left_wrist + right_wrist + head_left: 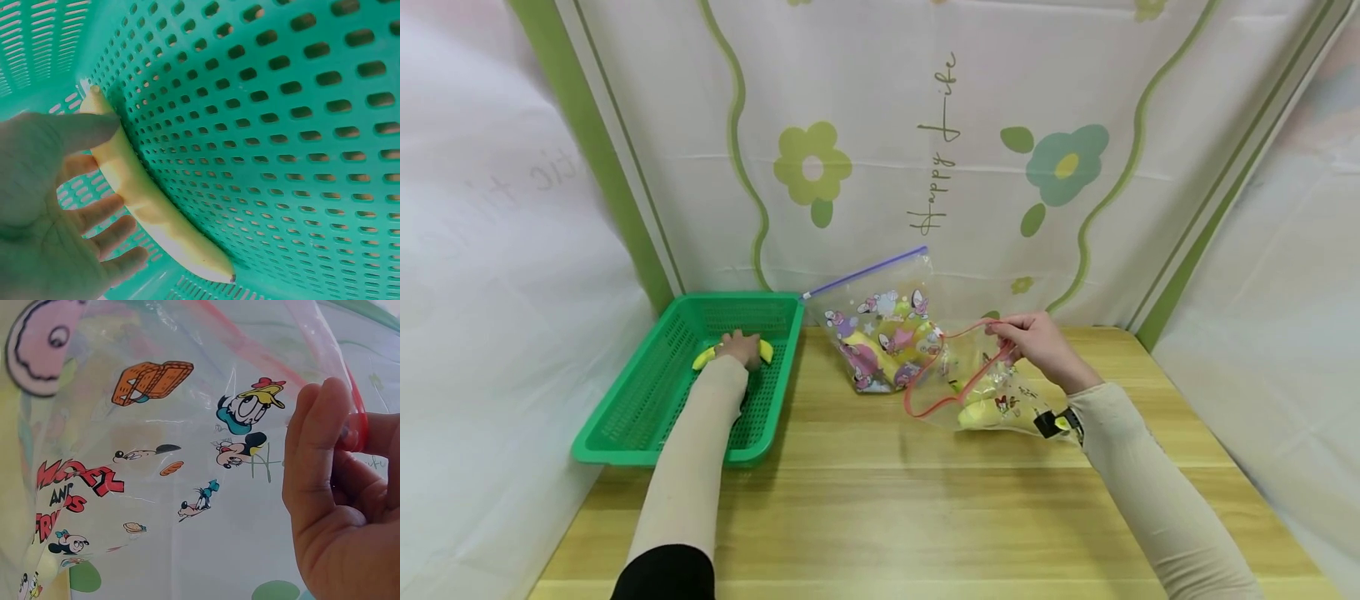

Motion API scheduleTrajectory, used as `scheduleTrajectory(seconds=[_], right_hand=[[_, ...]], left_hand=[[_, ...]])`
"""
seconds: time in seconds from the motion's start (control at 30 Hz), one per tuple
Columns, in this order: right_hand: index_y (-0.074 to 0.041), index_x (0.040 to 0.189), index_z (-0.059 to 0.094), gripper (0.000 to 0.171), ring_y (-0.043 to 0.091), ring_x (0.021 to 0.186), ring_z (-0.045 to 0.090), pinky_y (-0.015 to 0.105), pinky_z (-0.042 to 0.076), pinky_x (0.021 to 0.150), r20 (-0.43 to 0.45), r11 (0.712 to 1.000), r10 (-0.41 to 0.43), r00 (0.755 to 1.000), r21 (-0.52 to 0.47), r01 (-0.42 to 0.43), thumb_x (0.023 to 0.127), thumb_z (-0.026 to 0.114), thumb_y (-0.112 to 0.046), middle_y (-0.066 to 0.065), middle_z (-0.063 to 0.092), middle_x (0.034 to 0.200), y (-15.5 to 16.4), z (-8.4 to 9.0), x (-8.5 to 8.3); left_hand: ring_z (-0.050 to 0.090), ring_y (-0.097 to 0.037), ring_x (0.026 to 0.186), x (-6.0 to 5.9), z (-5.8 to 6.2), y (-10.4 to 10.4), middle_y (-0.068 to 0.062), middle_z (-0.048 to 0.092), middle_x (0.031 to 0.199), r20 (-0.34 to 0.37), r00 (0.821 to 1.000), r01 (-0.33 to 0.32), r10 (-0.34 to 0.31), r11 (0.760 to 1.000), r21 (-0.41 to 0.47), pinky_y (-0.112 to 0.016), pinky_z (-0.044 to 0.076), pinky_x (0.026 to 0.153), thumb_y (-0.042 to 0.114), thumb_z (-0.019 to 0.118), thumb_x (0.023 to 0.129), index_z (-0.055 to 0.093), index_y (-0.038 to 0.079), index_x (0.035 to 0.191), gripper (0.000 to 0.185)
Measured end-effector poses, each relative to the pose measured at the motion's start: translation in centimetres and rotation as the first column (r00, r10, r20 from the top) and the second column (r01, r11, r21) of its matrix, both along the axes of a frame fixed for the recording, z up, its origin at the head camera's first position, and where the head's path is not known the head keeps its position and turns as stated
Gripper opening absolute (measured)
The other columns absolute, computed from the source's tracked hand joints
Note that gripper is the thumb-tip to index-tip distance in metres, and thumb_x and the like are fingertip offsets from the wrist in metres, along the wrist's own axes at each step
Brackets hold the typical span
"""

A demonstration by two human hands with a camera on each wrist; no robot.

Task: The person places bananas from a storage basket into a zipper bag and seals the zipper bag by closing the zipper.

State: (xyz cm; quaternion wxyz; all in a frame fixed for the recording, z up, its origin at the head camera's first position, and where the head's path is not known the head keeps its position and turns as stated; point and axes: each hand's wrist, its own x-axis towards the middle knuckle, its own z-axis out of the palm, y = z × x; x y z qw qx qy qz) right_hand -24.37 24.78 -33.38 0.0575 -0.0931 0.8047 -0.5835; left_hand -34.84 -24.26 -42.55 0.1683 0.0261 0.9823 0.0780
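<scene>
A yellow banana (156, 215) lies in a green plastic basket (625, 457), along its perforated wall in the left wrist view. My left hand (739, 348) reaches in and holds the banana near one end: the thumb crosses over it, and the fingers are at its other side. On the right, my right hand (1037, 346) pinches the red zip edge of a clear cartoon-print bag (175, 494) between thumb and fingers. The bag's mouth gapes toward the basket. Inside this bag lies a pale yellow item (981, 414), partly covered by the print.
Another clear zip bag (880, 329) with a purple slider strip stands at the back, holding yellow items. It touches the red-edged bag in the head view. A wooden table (880, 517) bears everything, with a printed curtain (880, 100) behind and at both sides.
</scene>
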Motion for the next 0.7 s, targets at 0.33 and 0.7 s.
scheduleTrajectory(seconds=[0.33, 0.7], right_hand=[[0.016, 0.114, 0.059, 0.037, 0.012, 0.057, 0.057, 0.031, 0.055, 0.056, -0.001, 1.0, 0.004, 1.0, 0.0, -0.004, 0.098, 0.052, -0.017, 0.009, 0.06, 0.074, 0.1, -0.1, 0.0], [0.017, 0.114, 0.058, 0.039, 0.011, 0.058, 0.058, 0.029, 0.055, 0.055, 0.012, 1.0, 0.008, 1.0, -0.003, -0.007, 0.098, 0.054, -0.018, 0.008, 0.06, 0.073, 0.1, 0.0, -0.1]], left_hand=[[0.03, -0.059, 0.119, 0.4, 0.0, -0.7, -0.039, 0.036, 0.132, -0.022, 0.997, -0.067, 0.067, 0.997, 0.033, -0.07, 0.028, 0.093, 0.01, 0.05, 0.093, 0.033, -0.004, 0.139, 0.051], [0.051, -0.041, 0.103, 1.9, 1.2, -0.8, -0.032, 0.051, 0.12, 0.062, 0.997, -0.042, 0.04, 0.998, 0.036, -0.049, 0.044, 0.083, 0.012, 0.05, 0.092, 0.044, -0.011, 0.129, 0.044]])
